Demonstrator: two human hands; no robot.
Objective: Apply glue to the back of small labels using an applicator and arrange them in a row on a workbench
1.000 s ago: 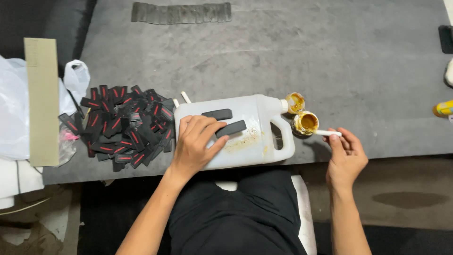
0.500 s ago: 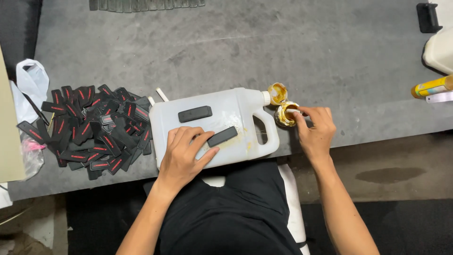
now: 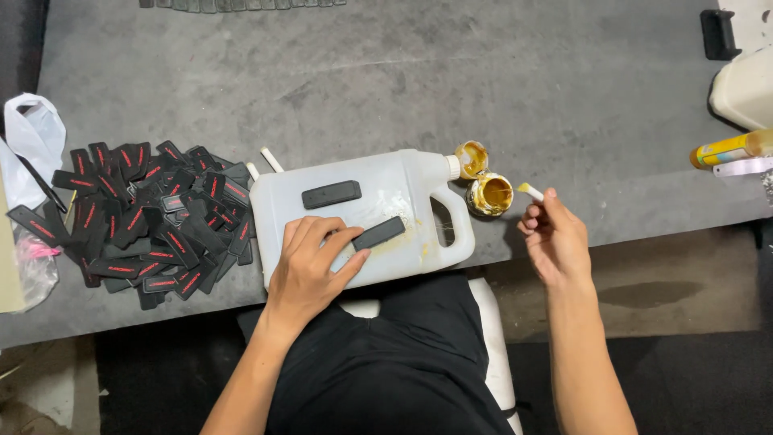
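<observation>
A: Entry, near side first. My left hand lies flat, fingers spread, on the white plastic jug that rests on its side at the table edge over my lap. Its fingertips pin the end of a black strip against the jug wall; nothing is clasped.

B: And the other hand?

A: My right hand is pinched closed on a small white applicator stick, yellow at the tip, just right of the open glue pot.

B: How would you handle the gluing well?

A: Judgement: keep the strip pinned flat, carry only a light load of glue, and stroke along the strip's length, since yellow smears already mark the jug beside it.

B: Farther out?

A: A second black strip lies higher on the jug, the pot's lid sits by the spout, and a pile of black tabs with red marks lies to the left.
</observation>
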